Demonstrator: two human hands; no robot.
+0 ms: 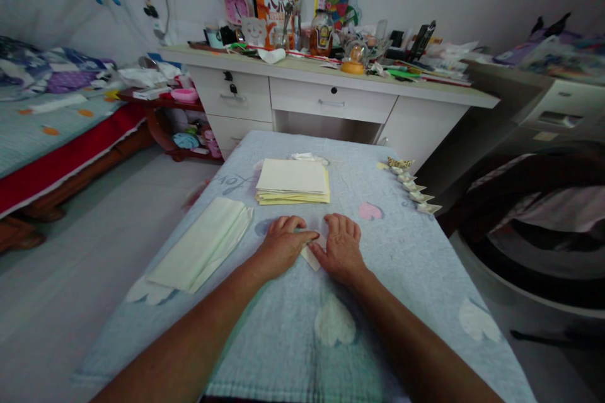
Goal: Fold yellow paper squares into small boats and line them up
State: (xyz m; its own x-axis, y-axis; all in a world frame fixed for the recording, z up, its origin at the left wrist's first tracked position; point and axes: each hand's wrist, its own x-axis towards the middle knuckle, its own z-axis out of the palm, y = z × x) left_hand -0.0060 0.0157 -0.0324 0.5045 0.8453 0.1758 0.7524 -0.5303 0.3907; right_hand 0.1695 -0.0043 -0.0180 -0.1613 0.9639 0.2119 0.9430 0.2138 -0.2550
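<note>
A small piece of pale folded paper (pixel 311 258) lies on the cloth-covered table, partly hidden by my hands. My left hand (pixel 283 244) has its thumb stretched across the paper's upper part and its fingers curled on the far side. From the right, my right hand (pixel 341 248) presses the same paper, thumb on its edge and fingers bent against the cloth. Just beyond them sits a stack of cream and yellow paper sheets (pixel 293 177). A larger pale folded sheet (pixel 202 245) rests to the left of my left hand.
A row of small folded paper shapes (pixel 416 189) stands along the right side of the table (pixel 406 302). White scraps (pixel 307 157) lie behind the stack. Beyond is a cluttered desk (pixel 302 65), with a bed (pixel 61 132) at left and a washing machine (pixel 558 113) at right.
</note>
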